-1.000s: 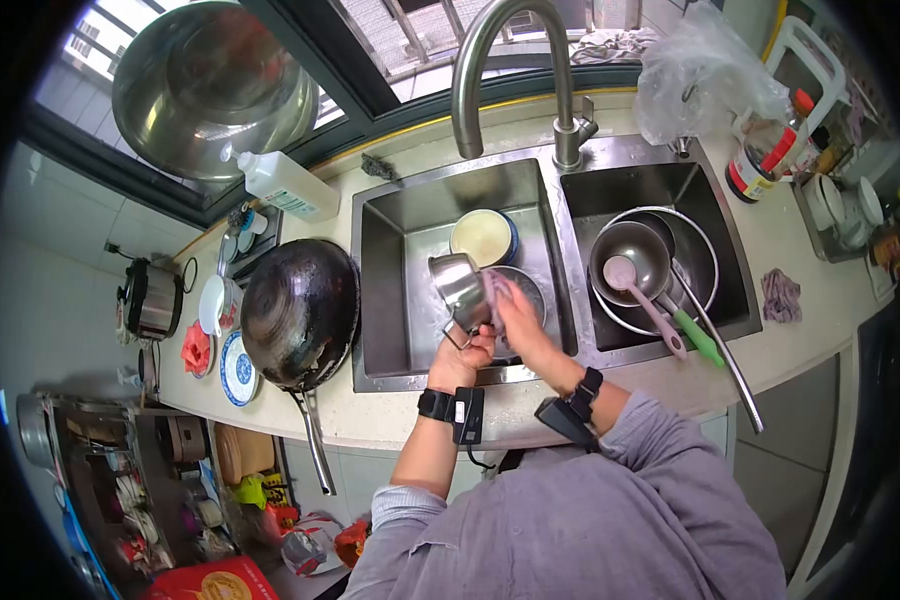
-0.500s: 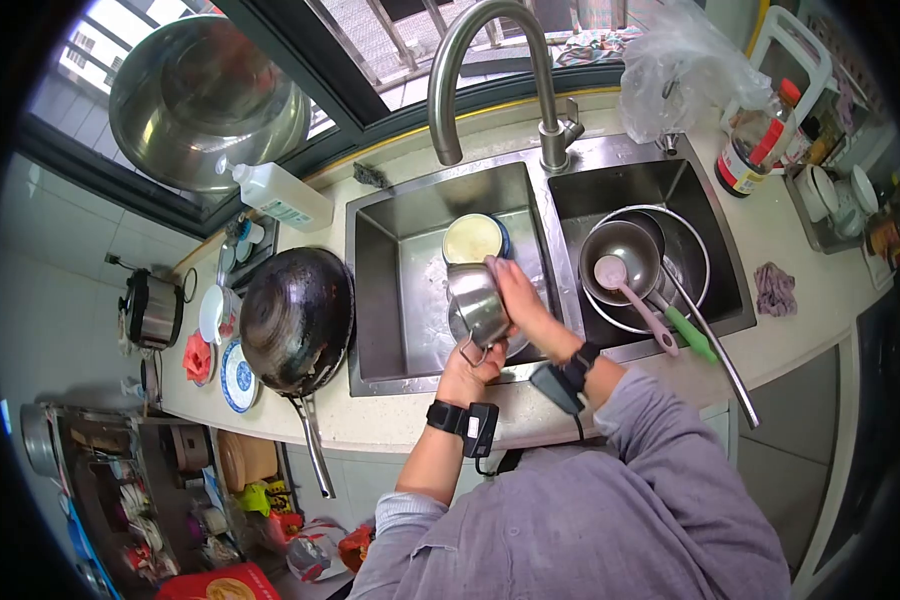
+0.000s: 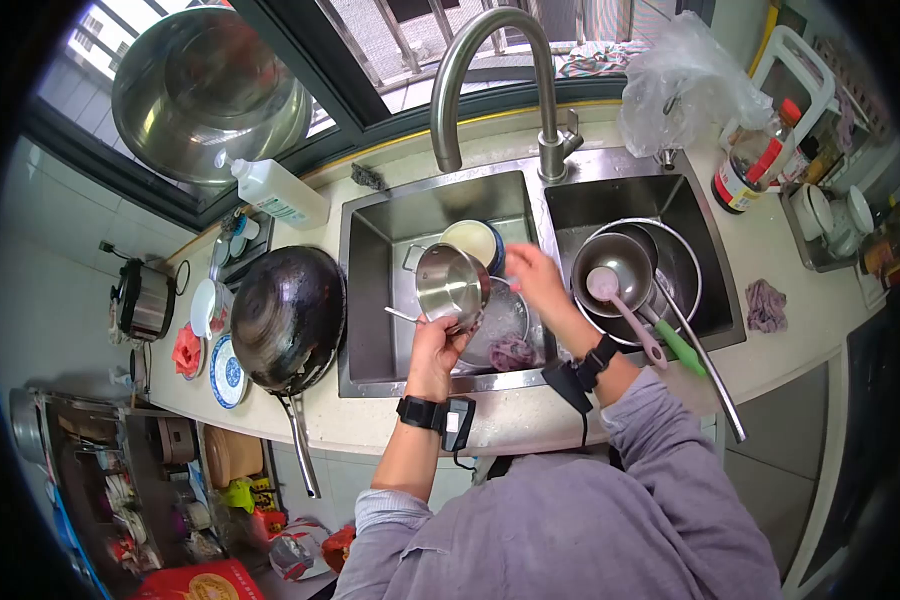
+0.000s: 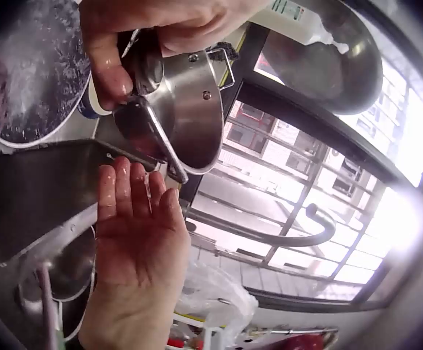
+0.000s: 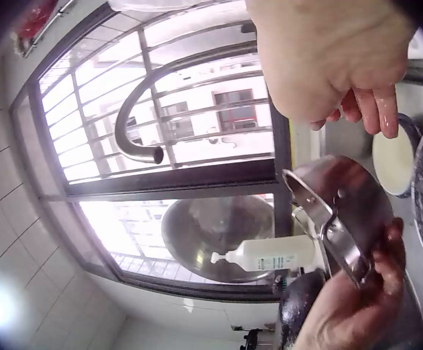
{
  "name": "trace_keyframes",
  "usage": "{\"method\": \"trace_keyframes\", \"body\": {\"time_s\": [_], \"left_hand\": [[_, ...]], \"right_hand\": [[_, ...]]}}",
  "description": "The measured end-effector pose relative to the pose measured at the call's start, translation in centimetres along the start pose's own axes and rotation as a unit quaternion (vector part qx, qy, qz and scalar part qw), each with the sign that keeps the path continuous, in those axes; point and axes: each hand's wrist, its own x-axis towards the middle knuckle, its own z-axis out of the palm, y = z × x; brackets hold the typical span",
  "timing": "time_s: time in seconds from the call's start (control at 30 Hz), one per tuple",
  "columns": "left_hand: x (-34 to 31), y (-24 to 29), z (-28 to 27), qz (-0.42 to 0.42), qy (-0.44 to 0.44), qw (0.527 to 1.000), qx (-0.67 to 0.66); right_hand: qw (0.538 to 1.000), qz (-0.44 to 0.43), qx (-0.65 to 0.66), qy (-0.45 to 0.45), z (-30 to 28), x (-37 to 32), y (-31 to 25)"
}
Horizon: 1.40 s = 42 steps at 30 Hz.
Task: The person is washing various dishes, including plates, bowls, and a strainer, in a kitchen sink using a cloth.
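Note:
In the head view my left hand (image 3: 435,352) grips a small stainless steel pot (image 3: 452,280) by its lower rim, over the left sink basin. The pot tilts with its inside toward me and has wire loop handles on both sides. Close to its right hovers my right hand (image 3: 538,280), holding nothing; the left wrist view shows its wet palm (image 4: 142,244) with fingers extended. Below the hands, a wet purple cloth (image 3: 511,353) lies on a round, water-filled vessel (image 3: 507,312). A cream-coloured bowl (image 3: 470,238) with a blue outside stands behind the pot.
The right basin (image 3: 610,195) holds a large pot with a ladle (image 3: 620,262), a pink spoon (image 3: 630,315) and a green-handled utensil. Overhead arches the faucet (image 3: 470,60). An upturned black wok (image 3: 288,315) rests on the counter at left, beside a soap bottle (image 3: 282,192).
The cloth has left my right hand and lies in the sink. My right hand has moved off the pot to the right. My left hand has turned the pot so its inside faces me.

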Motion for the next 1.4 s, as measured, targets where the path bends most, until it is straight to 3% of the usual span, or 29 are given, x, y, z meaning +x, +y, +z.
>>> {"method": "trace_keyframes", "body": {"time_s": [0.07, 0.1, 0.17, 0.23, 0.33, 0.43, 0.57, 0.6, 0.67, 0.8, 0.97, 1.03, 1.07, 1.1, 1.17, 1.23, 1.27, 1.3, 1.33, 1.37, 1.4], "left_hand": [[1.0, -0.2, 0.0, -0.104, 0.012, 0.986, -0.134], [1.3, -0.1, -0.1, -0.102, 0.01, 0.985, -0.139], [1.4, 0.6, -0.1, -0.243, -0.103, 0.938, -0.224], [1.1, 0.0, 0.4, -0.231, -0.089, 0.942, -0.225], [0.5, -0.1, 0.6, -0.22, -0.227, 0.904, -0.289], [0.7, -0.3, 0.9, -0.217, -0.274, 0.873, -0.34], [1.0, -0.8, 1.4, -0.24, -0.278, 0.848, -0.381], [1.0, -1.1, 1.5, -0.229, -0.221, 0.884, -0.343], [0.7, -0.9, 2.1, -0.237, -0.238, 0.873, -0.355], [1.2, -0.9, 2.8, -0.269, -0.275, 0.851, -0.359], [1.2, -1.1, 3.6, -0.271, -0.255, 0.858, -0.354], [1.0, -1.0, 4.0, -0.288, -0.24, 0.851, -0.367], [0.6, -0.6, 4.4, -0.286, -0.202, 0.859, -0.374], [0.3, -0.5, 4.6, -0.283, -0.164, 0.865, -0.38], [0.6, -1.8, 4.0, -0.272, -0.215, 0.867, -0.358], [-1.3, -2.0, 4.7, -0.134, -0.169, 0.921, -0.324], [-1.9, -1.1, 5.4, -0.224, -0.105, 0.892, -0.378], [-1.6, -1.8, 4.8, -0.224, -0.106, 0.893, -0.377], [-0.8, -2.9, 3.7, -0.26, -0.203, 0.863, -0.382], [-0.9, -3.2, 3.5, -0.294, -0.298, 0.823, -0.384], [-1.1, -3.6, 3.6, -0.257, -0.277, 0.853, -0.359]], "right_hand": [[0.999, -0.022, 0.012, 0.047, -1.3, 2.5, -2.6], [0.995, -0.053, -0.046, 0.073, -2.2, 5.0, -2.0], [0.986, -0.073, -0.073, 0.128, -4.0, 8.7, -3.1], [0.974, -0.042, -0.13, 0.181, -6.2, 12.0, -4.4], [0.948, -0.081, -0.227, 0.209, -8.4, 16.3, -6.2], [0.911, -0.216, -0.309, 0.168, -9.3, 19.3, -6.5], [0.891, -0.172, -0.392, 0.149, -10.3, 21.3, -6.1], [0.888, -0.159, -0.4, 0.159, -10.5, 21.7, -6.0], [0.873, -0.155, -0.426, 0.18, -11.4, 23.0, -5.4], [0.899, -0.092, -0.403, 0.148, -11.8, 24.2, -5.2], [0.87, -0.215, -0.354, 0.269, -8.8, 18.3, -5.2], [0.951, -0.177, -0.225, 0.113, -5.6, 10.1, -8.9], [0.958, -0.188, -0.203, 0.074, -4.4, 8.1, -7.1], [0.972, -0.177, -0.15, -0.032, -3.0, 4.8, -7.7], [0.875, -0.413, -0.245, -0.064, -0.5, 0.9, -6.8], [0.864, -0.424, -0.263, -0.059, 1.1, 0.0, -7.2], [0.853, -0.436, -0.282, -0.053, 1.4, -0.2, -7.4], [0.853, -0.437, -0.282, -0.051, 1.4, 0.3, -6.9], [0.951, -0.233, -0.171, -0.104, 1.5, 1.4, -5.9], [0.987, -0.015, -0.05, -0.151, 1.4, 2.4, -5.2], [0.981, 0.075, 0.047, -0.17, 1.1, 3.0, -4.5]]}}
